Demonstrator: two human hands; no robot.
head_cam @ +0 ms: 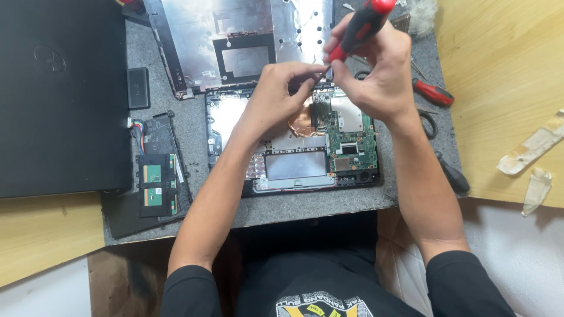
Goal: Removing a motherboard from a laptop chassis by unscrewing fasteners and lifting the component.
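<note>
Right hand [382, 70] clamped on red-and-black screwdriver [359, 26], tip down at far edge of opened laptop base [294, 141] mid-tabletop [305, 205] — left hand [276, 94] pinched together beside tip. Second screwdriver [433, 93] right, closed black laptop [59, 94] left.

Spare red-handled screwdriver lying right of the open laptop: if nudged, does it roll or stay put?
The spare screwdriver has a round-looking handle, so it would probably roll rather than slide. The grey mat under it looks felt-like and may slow it. Scissors lie close beside it and could stop it.
</note>
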